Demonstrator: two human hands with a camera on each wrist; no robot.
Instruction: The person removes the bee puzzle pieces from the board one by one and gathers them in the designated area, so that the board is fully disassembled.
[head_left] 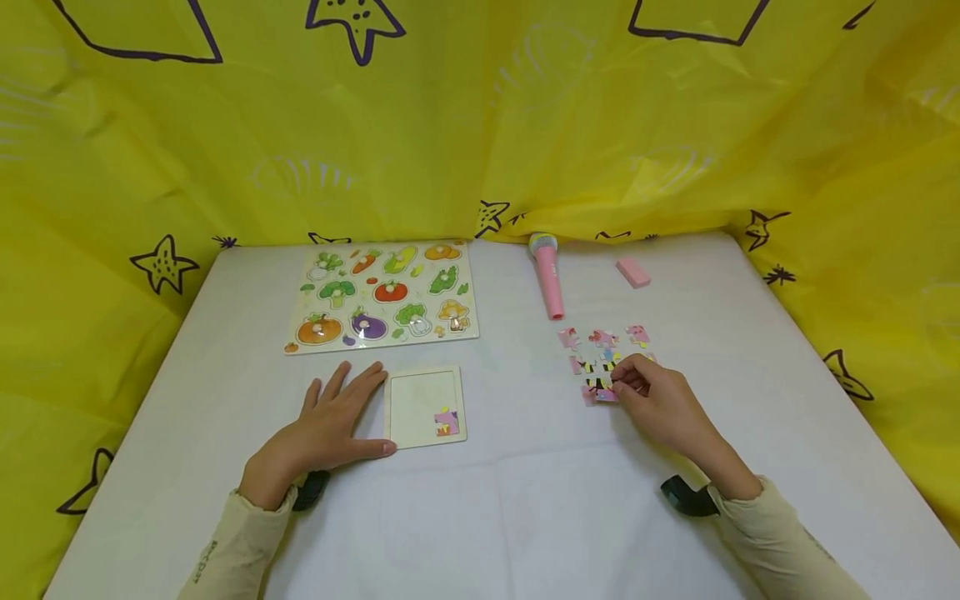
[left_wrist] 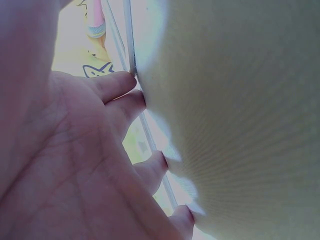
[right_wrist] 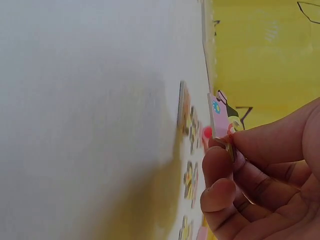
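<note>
My left hand (head_left: 326, 429) lies with spread fingers, its thumb and index finger at the left edge of a square wooden puzzle frame (head_left: 412, 408). In that frame's lower right corner sits one pink jigsaw piece (head_left: 446, 422). Between thumb and fingertips my right hand (head_left: 663, 408) pinches a jigsaw piece (right_wrist: 220, 117), pink with a blue spot and some yellow and black. Below and around this hand, loose jigsaw pieces (head_left: 602, 337) lie in rough rows, some partly hidden by the hand. The left wrist view shows straight fingers (left_wrist: 150, 172) with tips against the table side.
A vegetable peg puzzle board (head_left: 352, 287) lies behind the frame. Toward the back stand out a pink toy microphone (head_left: 550, 279) and a pink block (head_left: 633, 272). Yellow patterned cloth (head_left: 450, 125) hangs around the back and sides of the white table (head_left: 495, 517).
</note>
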